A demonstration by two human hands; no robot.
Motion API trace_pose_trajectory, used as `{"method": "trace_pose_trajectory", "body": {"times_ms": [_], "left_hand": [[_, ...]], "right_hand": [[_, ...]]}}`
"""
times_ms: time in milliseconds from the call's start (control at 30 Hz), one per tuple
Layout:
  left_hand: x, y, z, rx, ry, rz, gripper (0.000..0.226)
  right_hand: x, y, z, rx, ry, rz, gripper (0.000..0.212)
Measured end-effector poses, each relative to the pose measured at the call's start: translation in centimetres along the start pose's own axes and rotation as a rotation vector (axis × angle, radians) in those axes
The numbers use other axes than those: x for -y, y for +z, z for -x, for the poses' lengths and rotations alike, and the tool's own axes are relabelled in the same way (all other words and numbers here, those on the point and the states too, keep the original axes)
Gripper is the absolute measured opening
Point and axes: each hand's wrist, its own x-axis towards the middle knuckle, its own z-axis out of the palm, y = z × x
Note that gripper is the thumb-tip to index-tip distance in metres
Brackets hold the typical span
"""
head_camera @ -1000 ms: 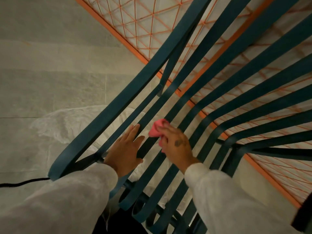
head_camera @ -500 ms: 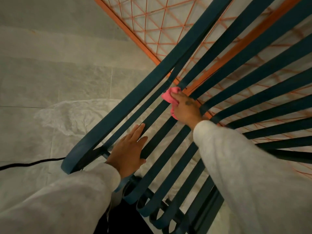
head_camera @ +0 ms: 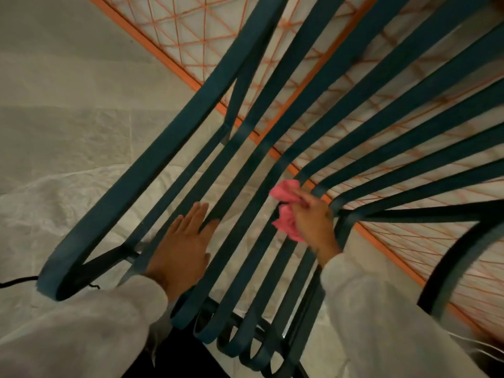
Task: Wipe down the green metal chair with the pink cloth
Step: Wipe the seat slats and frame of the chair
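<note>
The green metal chair (head_camera: 152,170) fills the view, its long dark slats fanning from the lower middle up to the right. My left hand (head_camera: 182,246) lies flat, fingers spread, on the slats at lower centre, holding nothing. My right hand (head_camera: 313,219) grips the crumpled pink cloth (head_camera: 286,211) and presses it against a slat near the bend in the seat. Both sleeves are pale grey.
An orange frame with a criss-cross cord mesh (head_camera: 196,42) lies under and behind the chair, running diagonally. A thin white plastic sheet (head_camera: 54,203) covers the grey tiled floor at left. A black cable (head_camera: 16,281) runs in from the left edge.
My right hand with the pink cloth slid up the slat, then came back down and rightward to the bend of the slats. My left hand stayed flat on the slats.
</note>
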Motion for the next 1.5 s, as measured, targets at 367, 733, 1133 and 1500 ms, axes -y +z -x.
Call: {"method": "trace_pose_trajectory", "body": {"times_ms": [367,733,1133,1500], "left_hand": [[-2.7,2.3,0.1,0.131,0.109,-0.104,0.077],[-3.1,1.5,-1.5,0.12,0.111,-0.053,0.078],[-3.1,1.3,-2.0,0.103,0.12,-0.006,0.081],[-2.9,1.6,-1.7,0.1,0.126,-0.007,0.08]], "right_hand": [[-7.1,-1.2,-0.6,-0.146,-0.009,0.213,0.053],[-6.1,-7.2,-1.7,-0.345,0.107,-0.123,0.036],[-10.1,-5.9,2.8,-0.24,0.312,-0.103,0.018],[-10.7,-8.6,-1.3,-0.3,0.242,0.204,0.048]]}}
